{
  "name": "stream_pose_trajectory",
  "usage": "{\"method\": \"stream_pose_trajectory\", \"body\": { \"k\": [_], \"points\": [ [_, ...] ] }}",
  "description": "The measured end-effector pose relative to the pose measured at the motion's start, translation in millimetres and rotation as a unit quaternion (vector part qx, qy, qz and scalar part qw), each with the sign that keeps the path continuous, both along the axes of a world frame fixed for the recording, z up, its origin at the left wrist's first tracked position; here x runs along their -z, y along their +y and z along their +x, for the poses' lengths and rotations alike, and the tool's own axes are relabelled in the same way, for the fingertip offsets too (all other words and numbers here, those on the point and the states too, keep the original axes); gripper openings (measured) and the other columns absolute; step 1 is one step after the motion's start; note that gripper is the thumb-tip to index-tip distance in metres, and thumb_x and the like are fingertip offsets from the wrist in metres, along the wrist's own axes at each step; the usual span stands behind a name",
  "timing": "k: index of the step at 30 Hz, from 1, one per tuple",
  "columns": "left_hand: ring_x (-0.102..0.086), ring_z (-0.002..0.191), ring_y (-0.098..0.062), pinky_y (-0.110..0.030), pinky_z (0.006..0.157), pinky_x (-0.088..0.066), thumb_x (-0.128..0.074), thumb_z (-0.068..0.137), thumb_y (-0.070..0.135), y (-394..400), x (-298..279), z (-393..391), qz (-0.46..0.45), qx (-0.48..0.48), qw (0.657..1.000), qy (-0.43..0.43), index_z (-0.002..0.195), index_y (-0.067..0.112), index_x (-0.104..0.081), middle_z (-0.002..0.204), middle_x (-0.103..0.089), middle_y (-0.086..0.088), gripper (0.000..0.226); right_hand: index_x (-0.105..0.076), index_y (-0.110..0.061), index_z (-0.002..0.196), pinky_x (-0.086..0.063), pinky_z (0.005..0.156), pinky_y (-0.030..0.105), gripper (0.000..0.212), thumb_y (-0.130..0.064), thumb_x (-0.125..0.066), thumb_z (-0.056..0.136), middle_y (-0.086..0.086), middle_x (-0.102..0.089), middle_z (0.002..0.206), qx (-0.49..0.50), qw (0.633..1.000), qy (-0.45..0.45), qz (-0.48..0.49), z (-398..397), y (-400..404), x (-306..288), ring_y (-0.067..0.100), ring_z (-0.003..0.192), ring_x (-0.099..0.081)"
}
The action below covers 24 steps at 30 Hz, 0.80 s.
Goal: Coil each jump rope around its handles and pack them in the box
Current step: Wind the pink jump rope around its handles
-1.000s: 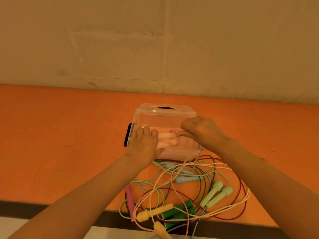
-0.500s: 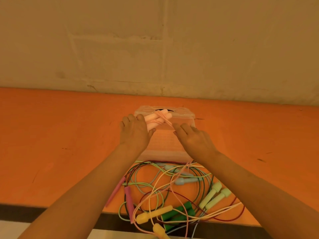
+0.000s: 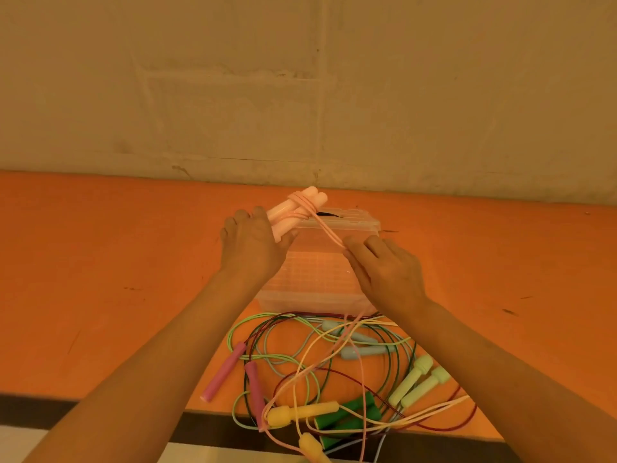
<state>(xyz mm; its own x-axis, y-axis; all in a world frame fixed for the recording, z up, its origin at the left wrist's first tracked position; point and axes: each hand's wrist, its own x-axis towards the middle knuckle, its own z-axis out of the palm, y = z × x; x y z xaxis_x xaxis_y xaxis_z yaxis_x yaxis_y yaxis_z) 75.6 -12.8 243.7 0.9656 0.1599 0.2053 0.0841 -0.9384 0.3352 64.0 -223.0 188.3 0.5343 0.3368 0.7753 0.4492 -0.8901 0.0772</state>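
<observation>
My left hand (image 3: 252, 243) grips the two pale pink handles (image 3: 295, 207) of a jump rope, held side by side above the far left corner of the clear plastic box (image 3: 317, 275). A few turns of the pale pink rope (image 3: 325, 230) are wound round the handles. That rope runs down to my right hand (image 3: 384, 265), which pinches it over the box. The loose remainder trails past the box's near side into the tangle. The box interior looks bare where it shows between my hands.
A tangle of jump ropes lies between the box and the table's near edge: pink handles (image 3: 233, 372), yellow handles (image 3: 300, 414), dark green handles (image 3: 347, 416), pale green handles (image 3: 419, 379), pale blue handles (image 3: 354, 342). The orange table (image 3: 100, 279) meets a wall behind.
Both hands rose out of the box with the pale pink handles. The left hand carried them up and back; the right hand drew the rope out to the right.
</observation>
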Motion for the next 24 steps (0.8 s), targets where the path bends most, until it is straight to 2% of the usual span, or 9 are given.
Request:
{"method": "stream_pose_trajectory", "body": {
  "k": [4,10,13,14,16,17,19,21,24],
  "points": [
    [-0.045,0.107,-0.037,-0.042,0.088,-0.035,-0.058,0.085,0.055,2,-6,-3,-0.042,0.016,0.998,-0.037,0.115,0.004,-0.052,0.112,-0.051,-0.021,0.059,-0.066,-0.012,0.109,-0.033,0.058,0.035,0.021,-0.024,-0.054,0.098,0.007,-0.054,0.073,-0.053,0.998,-0.044,-0.007,2,-2,-3,0.025,0.064,-0.046],
    [-0.046,0.102,-0.033,-0.038,0.083,-0.035,-0.055,0.081,0.059,2,-19,-8,-0.085,0.047,0.988,-0.116,0.109,0.007,-0.055,0.104,-0.052,-0.015,0.059,-0.053,-0.020,0.128,-0.045,0.043,0.036,0.030,-0.030,-0.043,0.102,0.004,-0.058,0.076,-0.145,0.983,0.066,0.090,3,0,-3,0.022,0.058,-0.054],
    [-0.047,0.102,-0.036,-0.042,0.082,-0.040,-0.062,0.081,0.052,0,-29,-9,-0.132,0.060,0.978,-0.149,0.110,0.006,-0.054,0.106,-0.052,-0.018,0.055,-0.044,-0.022,0.137,-0.051,0.052,0.036,0.038,-0.036,-0.035,0.103,0.004,-0.065,0.082,-0.169,0.970,0.116,0.129,2,6,-3,0.019,0.063,-0.060],
    [-0.046,0.103,-0.035,-0.041,0.083,-0.040,-0.063,0.081,0.051,0,-31,-9,-0.132,0.061,0.978,-0.151,0.111,0.006,-0.054,0.108,-0.051,-0.018,0.055,-0.046,-0.018,0.138,-0.053,0.058,0.032,0.042,-0.037,-0.033,0.103,0.002,-0.066,0.085,-0.184,0.961,0.138,0.153,0,8,-3,0.010,0.069,-0.062],
    [-0.045,0.105,-0.034,-0.039,0.083,-0.038,-0.063,0.080,0.051,0,-33,-9,-0.126,0.062,0.979,-0.151,0.113,0.007,-0.053,0.110,-0.051,-0.017,0.056,-0.052,-0.007,0.134,-0.045,0.066,0.009,0.045,-0.033,-0.035,0.101,-0.008,-0.063,0.077,-0.227,0.921,0.211,0.236,-3,11,-4,-0.009,0.073,-0.055],
    [-0.045,0.105,-0.033,-0.038,0.083,-0.038,-0.062,0.080,0.052,0,-34,-8,-0.127,0.063,0.978,-0.151,0.113,0.007,-0.053,0.110,-0.051,-0.017,0.057,-0.055,-0.005,0.131,-0.040,0.064,0.006,0.042,-0.029,-0.037,0.101,-0.011,-0.056,0.069,-0.248,0.886,0.269,0.287,-4,13,-6,-0.010,0.066,-0.051],
    [-0.046,0.105,-0.033,-0.037,0.082,-0.037,-0.060,0.078,0.054,2,-35,-7,-0.128,0.071,0.977,-0.151,0.112,0.008,-0.054,0.109,-0.052,-0.016,0.058,-0.062,-0.013,0.120,-0.036,0.057,0.014,0.034,-0.026,-0.039,0.100,-0.003,-0.046,0.059,-0.260,0.814,0.382,0.352,-3,14,-10,0.001,0.054,-0.041],
    [-0.046,0.104,-0.031,-0.033,0.079,-0.035,-0.060,0.078,0.054,3,-38,-8,-0.135,0.092,0.976,-0.142,0.110,0.009,-0.054,0.108,-0.052,-0.013,0.056,-0.065,-0.018,0.103,-0.034,0.053,0.019,0.029,-0.032,-0.040,0.097,0.000,-0.042,0.054,-0.268,0.757,0.470,0.367,0,14,-16,0.006,0.049,-0.038],
    [-0.046,0.102,-0.025,-0.028,0.079,-0.034,-0.067,0.079,0.047,4,-44,-9,-0.132,0.167,0.969,-0.127,0.113,0.010,-0.055,0.108,-0.052,-0.010,0.052,-0.060,-0.010,0.087,-0.030,0.048,0.019,0.028,-0.027,-0.041,0.099,-0.006,-0.038,0.047,-0.257,0.713,0.550,0.351,11,6,-27,0.007,0.042,-0.034]
  ]
}}
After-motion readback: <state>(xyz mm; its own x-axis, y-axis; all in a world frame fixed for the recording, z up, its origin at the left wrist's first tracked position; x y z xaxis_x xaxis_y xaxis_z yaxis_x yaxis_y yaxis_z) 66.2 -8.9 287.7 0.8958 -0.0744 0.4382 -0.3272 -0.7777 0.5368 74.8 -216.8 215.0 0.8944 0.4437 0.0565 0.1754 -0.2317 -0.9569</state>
